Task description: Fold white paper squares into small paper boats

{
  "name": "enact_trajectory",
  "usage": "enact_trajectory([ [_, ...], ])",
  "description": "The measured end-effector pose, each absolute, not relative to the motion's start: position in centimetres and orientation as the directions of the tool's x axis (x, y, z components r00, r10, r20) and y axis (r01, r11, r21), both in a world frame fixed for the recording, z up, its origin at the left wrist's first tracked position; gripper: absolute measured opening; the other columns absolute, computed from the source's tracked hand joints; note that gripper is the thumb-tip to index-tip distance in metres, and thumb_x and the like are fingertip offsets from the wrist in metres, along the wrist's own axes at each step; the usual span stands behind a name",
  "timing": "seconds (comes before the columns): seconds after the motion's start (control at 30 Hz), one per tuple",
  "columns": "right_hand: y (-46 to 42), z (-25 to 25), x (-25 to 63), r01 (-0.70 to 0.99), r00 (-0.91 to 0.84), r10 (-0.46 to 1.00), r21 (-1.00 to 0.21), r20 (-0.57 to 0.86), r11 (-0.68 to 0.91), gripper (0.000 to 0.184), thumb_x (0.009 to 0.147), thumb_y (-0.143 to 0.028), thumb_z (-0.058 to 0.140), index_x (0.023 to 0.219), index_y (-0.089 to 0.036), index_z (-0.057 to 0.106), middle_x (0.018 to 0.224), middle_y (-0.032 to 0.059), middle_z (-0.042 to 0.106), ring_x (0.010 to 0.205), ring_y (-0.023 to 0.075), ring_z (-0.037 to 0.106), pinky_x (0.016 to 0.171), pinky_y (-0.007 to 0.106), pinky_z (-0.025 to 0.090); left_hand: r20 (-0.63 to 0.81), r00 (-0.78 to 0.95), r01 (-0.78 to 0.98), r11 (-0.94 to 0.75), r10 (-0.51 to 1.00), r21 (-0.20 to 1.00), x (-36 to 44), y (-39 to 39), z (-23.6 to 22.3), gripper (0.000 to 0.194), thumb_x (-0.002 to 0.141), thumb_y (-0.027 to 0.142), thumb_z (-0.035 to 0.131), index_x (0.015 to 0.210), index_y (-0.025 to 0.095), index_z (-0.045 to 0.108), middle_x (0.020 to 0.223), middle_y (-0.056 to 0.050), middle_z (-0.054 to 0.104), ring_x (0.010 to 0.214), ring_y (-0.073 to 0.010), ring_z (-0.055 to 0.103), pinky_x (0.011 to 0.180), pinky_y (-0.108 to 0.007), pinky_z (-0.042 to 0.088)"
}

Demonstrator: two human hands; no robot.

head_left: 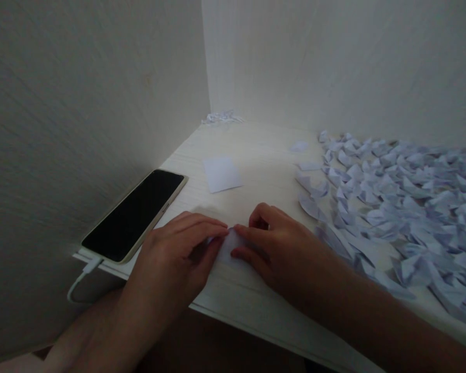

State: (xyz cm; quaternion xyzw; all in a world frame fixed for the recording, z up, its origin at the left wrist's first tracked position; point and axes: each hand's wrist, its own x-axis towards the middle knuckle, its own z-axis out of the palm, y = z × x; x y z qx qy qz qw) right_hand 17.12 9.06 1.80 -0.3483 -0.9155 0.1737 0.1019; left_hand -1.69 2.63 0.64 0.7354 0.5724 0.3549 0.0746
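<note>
As both hands [174, 248] [275, 241] hold paper [228, 250], the phone screen [135, 215] is black.

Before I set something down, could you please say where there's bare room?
The table is bare between the paper square and the folded papers, and behind that square toward the scraps. Crowded: the right with those papers, the left with the phone, the front with the left hand, right hand and small paper.

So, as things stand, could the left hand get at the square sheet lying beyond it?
Probably yes: the square sheet lies flat on the tabletop, the phone sits off to the left, and nothing seems to bar the way. The left hand would likely first need to leave the small paper it touches.
</note>
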Motion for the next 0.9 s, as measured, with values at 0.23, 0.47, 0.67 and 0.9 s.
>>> enact_trajectory([
  [0.23, 9.0, 1.3, 17.1, 0.551, -0.734, 0.665, -0.451, 0.138, 0.702, 0.01, 0.093, -0.025, 0.068, 0.092, -0.017, 0.074, 0.089, 0.0047, 0.061, 0.07, 0.0134, 0.057, 0.066, 0.028, 0.047, 0.395, 0.232, 0.746, -0.423, 0.889, 0.514, -2.2, 2.1, 1.0, 0.024, 0.094, 0.011, 0.055, 0.107, 0.024, 0.071, 0.105, 0.0, 0.076, 0.092, -0.0146, 0.073, 0.079, -0.025, 0.06],
  [0.47, 9.2, 1.5, 17.0, 0.561, -0.725, 0.682, -0.493, 0.096, 0.665, 0.012, 0.091, -0.021, 0.069, 0.102, -0.021, 0.074, 0.09, 0.0037, 0.062, 0.069, 0.013, 0.058, 0.065, 0.027, 0.047, 0.413, 0.27, 0.765, -0.454, 0.87, 0.457, -2.7, 2.2, 0.4, 0.03, 0.092, 0.007, 0.054, 0.108, 0.023, 0.073, 0.114, -0.002, 0.074, 0.097, -0.0142, 0.072, 0.084, -0.023, 0.06],
  [0.67, 9.1, 1.0, 17.0, 0.556, -0.731, 0.674, -0.475, 0.111, 0.682, 0.009, 0.091, -0.02, 0.069, 0.097, -0.021, 0.075, 0.089, 0.0047, 0.061, 0.069, 0.0143, 0.057, 0.065, 0.029, 0.047, 0.325, 0.291, 0.769, -0.422, 0.9, 0.48, -2.5, 1.8, 0.5, 0.04, 0.091, 0.002, 0.05, 0.118, 0.024, 0.07, 0.119, -0.002, 0.07, 0.102, -0.0138, 0.068, 0.088, -0.024, 0.058],
  [0.9, 8.8, 0.5, 17.0, 0.542, -0.732, 0.659, -0.438, 0.174, 0.718, 0.008, 0.092, -0.015, 0.065, 0.091, -0.019, 0.073, 0.088, 0.0049, 0.062, 0.069, 0.0155, 0.056, 0.062, 0.028, 0.045, 0.356, 0.295, 0.763, -0.443, 0.886, 0.471, -2.0, 2.1, 0.8, 0.034, 0.09, 0.002, 0.052, 0.108, 0.021, 0.073, 0.108, -0.003, 0.071, 0.094, -0.0134, 0.067, 0.08, -0.022, 0.058],
])
